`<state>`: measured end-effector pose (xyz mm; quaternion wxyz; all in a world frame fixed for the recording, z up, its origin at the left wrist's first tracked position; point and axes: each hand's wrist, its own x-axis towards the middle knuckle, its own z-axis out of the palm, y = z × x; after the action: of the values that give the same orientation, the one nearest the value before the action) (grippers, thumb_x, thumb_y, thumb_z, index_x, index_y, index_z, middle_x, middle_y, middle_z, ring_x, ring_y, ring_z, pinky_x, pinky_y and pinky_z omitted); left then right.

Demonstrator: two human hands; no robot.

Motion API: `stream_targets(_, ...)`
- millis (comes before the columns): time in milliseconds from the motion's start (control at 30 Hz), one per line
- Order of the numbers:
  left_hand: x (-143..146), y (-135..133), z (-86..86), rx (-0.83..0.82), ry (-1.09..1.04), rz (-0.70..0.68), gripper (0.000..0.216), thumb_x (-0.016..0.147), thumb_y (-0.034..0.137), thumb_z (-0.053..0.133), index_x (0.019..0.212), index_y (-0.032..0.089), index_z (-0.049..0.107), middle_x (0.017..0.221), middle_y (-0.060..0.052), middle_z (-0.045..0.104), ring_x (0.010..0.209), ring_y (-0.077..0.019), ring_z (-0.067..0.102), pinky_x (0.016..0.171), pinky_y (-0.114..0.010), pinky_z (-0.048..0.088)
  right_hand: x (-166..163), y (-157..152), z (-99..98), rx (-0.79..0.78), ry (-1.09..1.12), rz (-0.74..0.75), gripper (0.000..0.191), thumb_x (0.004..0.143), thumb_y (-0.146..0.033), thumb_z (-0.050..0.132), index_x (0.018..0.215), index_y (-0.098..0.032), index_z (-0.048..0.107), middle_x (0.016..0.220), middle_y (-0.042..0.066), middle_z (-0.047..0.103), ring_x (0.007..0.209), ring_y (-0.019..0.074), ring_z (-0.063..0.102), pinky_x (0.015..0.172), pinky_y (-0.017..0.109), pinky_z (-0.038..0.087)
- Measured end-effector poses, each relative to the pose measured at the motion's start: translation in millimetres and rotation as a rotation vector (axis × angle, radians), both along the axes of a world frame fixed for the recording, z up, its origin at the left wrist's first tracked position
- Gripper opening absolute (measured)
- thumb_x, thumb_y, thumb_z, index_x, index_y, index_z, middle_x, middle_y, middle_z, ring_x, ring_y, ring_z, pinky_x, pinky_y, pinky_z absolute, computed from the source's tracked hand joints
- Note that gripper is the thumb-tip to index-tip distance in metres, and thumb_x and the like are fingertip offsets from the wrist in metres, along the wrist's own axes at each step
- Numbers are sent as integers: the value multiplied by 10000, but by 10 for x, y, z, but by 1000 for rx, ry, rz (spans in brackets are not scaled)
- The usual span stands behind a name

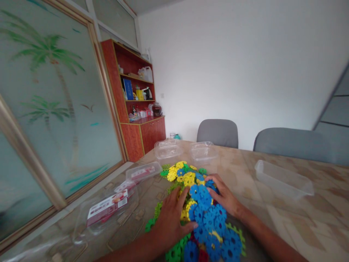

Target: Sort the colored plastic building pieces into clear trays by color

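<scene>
A heap of flat plastic flower-shaped discs [200, 203] in blue, yellow, green and red lies on the table in front of me. My left hand [171, 216] rests flat on the heap's left side, fingers spread over yellow and green pieces. On the heap's right side, my right hand [225, 196] has its fingers curved over blue pieces. I cannot make out any piece pinched in either hand.
Two clear plastic tubs [169, 148] [203, 151] stand behind the heap, another [283, 179] to the right. Clear lids with red labels [109, 207] [143, 171] lie at the left. Two grey chairs [218, 133] stand at the patterned table's [300, 218] far side. A red shelf cabinet [136, 109] stands against the wall.
</scene>
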<state>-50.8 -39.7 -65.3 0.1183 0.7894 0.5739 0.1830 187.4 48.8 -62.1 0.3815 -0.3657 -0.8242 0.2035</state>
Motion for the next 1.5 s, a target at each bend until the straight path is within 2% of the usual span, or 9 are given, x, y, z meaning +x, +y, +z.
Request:
stream_targets(133, 177, -66, 23, -24, -66, -136, 906, 789, 484, 664, 1514, 241, 178, 1543, -144, 222, 1395, -358, 225, 1112, -543, 248, 329, -246, 5, -57, 20, 13, 227, 917, -408, 469, 1060, -240, 522, 1116, 61, 559, 1087, 244, 538, 961, 382, 442)
stream_targets(333, 403, -169, 75, -113, -115, -389, 998, 744, 704, 600, 1520, 267, 149, 1576, -144, 113, 1409, -407, 157, 1107, -574, 236, 888, -694, 60, -210, -8, -17, 234, 900, -435, 512, 1064, -280, 575, 1253, 68, 544, 1174, 283, 513, 1003, 404, 424)
stream_targets(467, 407, -209, 246, -14, -57, -482, 871, 803, 703, 528, 1505, 295, 211, 1565, -105, 199, 1387, -375, 257, 1106, -532, 272, 1092, -765, 121, -208, -21, -112, 301, 891, -490, 495, 1094, -295, 600, 1265, 73, 565, 1194, 302, 506, 1014, 412, 423)
stream_targets(700, 95, 432, 533, 161, 124, -48, 397, 964, 373, 419, 1303, 193, 521, 1384, -81, 515, 1288, -230, 442, 1105, -349, 314, 803, -244, 132, -182, 18, -191, 458, 915, -598, 352, 1081, -234, 575, 1104, 103, 621, 1084, 301, 567, 959, 451, 454)
stream_targets(833, 3, 931, 546, 130, 201, 130, 443, 957, 421, 446, 1236, 96, 559, 1259, -194, 581, 1218, -316, 501, 1040, -439, 370, 432, 85, 118, -188, -29, -80, 526, 919, -608, 344, 1190, -214, 564, 1228, 117, 601, 1160, 297, 540, 1018, 464, 409)
stream_targets(1000, 35, 1194, 443, 35, 257, 253, 527, 918, 529, 509, 1262, 130, 533, 1133, -151, 633, 1027, -293, 614, 891, -493, 463, 81, 355, 131, -199, -132, 53, 616, 909, -632, 360, 1279, -179, 552, 1345, 127, 548, 1253, 284, 479, 1085, 458, 343)
stream_targets(1167, 114, 1110, 368, 47, 235, 180, 640, 904, 563, 475, 1350, 103, 485, 1197, -229, 609, 1155, -415, 524, 960, -558, 378, -28, 420, 129, -189, -219, 128, 578, 831, -671, 486, 1131, -211, 665, 1289, 115, 596, 1249, 323, 464, 1086, 503, 311)
stream_targets(1300, 269, 832, 366, 51, 169, -5, 633, 933, 560, 417, 1400, 134, 428, 1352, -180, 523, 1260, -352, 450, 1061, -494, 312, 60, 271, 151, -185, -238, 174, 512, 855, -621, 492, 1115, -219, 674, 1189, 107, 650, 1154, 302, 542, 1032, 470, 384)
stream_targets(1500, 447, 421, 443, 28, 37, -308, 611, 915, 517, 499, 1420, 186, 403, 1397, -89, 506, 1257, -238, 479, 1058, -319, 377, 417, -98, 267, -304, -228, 204, 487, 876, -540, 533, 1243, -227, 597, 1232, 89, 636, 1128, 287, 578, 989, 423, 429)
